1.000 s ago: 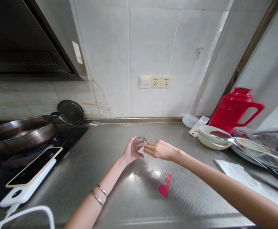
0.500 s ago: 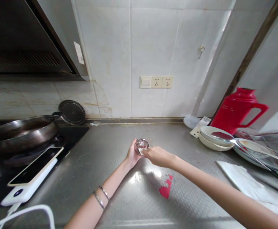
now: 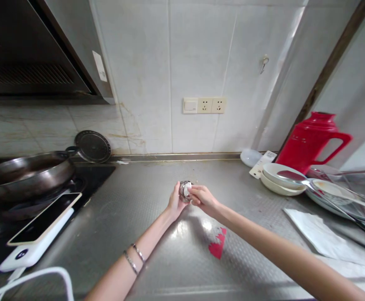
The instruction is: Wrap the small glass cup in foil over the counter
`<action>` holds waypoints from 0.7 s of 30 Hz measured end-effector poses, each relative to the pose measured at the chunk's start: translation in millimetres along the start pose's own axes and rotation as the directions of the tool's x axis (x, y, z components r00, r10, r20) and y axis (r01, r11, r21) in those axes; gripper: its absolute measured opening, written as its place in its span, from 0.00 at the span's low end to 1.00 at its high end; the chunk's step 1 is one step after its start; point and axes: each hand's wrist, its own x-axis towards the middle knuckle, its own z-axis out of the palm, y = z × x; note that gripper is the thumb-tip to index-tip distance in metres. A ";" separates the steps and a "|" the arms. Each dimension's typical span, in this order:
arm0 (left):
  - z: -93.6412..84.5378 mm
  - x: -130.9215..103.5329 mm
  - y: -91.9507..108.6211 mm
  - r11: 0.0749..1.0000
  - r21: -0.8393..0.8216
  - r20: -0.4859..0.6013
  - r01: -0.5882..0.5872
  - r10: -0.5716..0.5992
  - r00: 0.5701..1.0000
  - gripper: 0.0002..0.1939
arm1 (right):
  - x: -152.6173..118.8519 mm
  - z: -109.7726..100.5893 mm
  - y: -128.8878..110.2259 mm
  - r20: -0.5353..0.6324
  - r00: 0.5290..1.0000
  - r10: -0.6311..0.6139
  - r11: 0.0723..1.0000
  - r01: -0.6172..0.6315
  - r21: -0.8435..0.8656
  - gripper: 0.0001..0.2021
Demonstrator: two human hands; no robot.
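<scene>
Over the middle of the steel counter, my left hand (image 3: pixel 175 202) is closed around a small round shiny vessel (image 3: pixel 181 193). It looks like clear glass or metal; its exact kind is too small to make out. My right hand (image 3: pixel 204 198) pinches a white wad (image 3: pixel 187 188), which looks like tissue, against the vessel's open side. Fingers of both hands hide much of the vessel. Two silvery bracelets (image 3: pixel 134 258) circle my left wrist area. Below the hands, a torn red patch (image 3: pixel 217 244) shows on the counter.
At left, a metal pan (image 3: pixel 29 177) sits on the black cooktop, with a phone (image 3: pixel 46 219) on a white power bank (image 3: pixel 35 246) nearby. A red thermos (image 3: pixel 310 142), stacked bowls (image 3: pixel 282 190) and white paper (image 3: pixel 323 234) occupy the right side.
My right hand has turned so its fingers now show pinching the white wad over the vessel. The vessel's opening has tilted more toward me. The view has shifted slightly.
</scene>
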 end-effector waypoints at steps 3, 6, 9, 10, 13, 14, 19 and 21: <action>-2.1 3.0 3.3 0.998 -0.018 0.043 0.059 -0.058 0.997 0.20 | -1.3 -5.5 -8.7 0.000 0.997 0.076 0.988 -0.076 0.132 0.12; -5.7 4.4 10.0 0.993 -0.014 0.058 0.120 -0.119 0.991 0.22 | -2.5 -18.0 -24.1 0.055 0.995 0.080 0.995 -0.083 0.052 0.10; -9.3 4.2 16.7 0.983 0.004 0.027 0.184 -0.184 0.982 0.24 | -1.4 -33.9 -37.3 -0.031 0.999 -0.008 0.995 0.005 -0.098 0.12; -10.3 4.0 18.7 0.978 0.011 0.028 0.209 -0.210 0.977 0.25 | -0.1 -38.7 -38.7 -0.083 0.996 -0.042 0.992 0.032 -0.120 0.12; -11.9 3.1 23.6 0.962 0.031 0.071 0.271 -0.273 0.959 0.27 | 6.9 -48.3 -29.5 -0.257 0.952 -0.166 0.981 0.133 -0.142 0.14; -12.1 2.9 25.0 0.958 0.036 0.085 0.284 -0.286 0.954 0.27 | 10.1 -49.3 -22.5 -0.316 0.923 -0.218 0.972 0.176 -0.158 0.16; -13.2 3.2 28.1 0.954 0.060 0.107 0.294 -0.298 0.948 0.28 | 26.0 -35.0 19.5 -0.434 0.856 -0.281 0.959 0.235 -0.157 0.22; -15.4 3.9 26.8 0.957 0.070 0.108 0.282 -0.288 0.951 0.28 | 30.0 -22.9 31.1 -0.408 0.862 -0.300 0.954 0.266 -0.138 0.21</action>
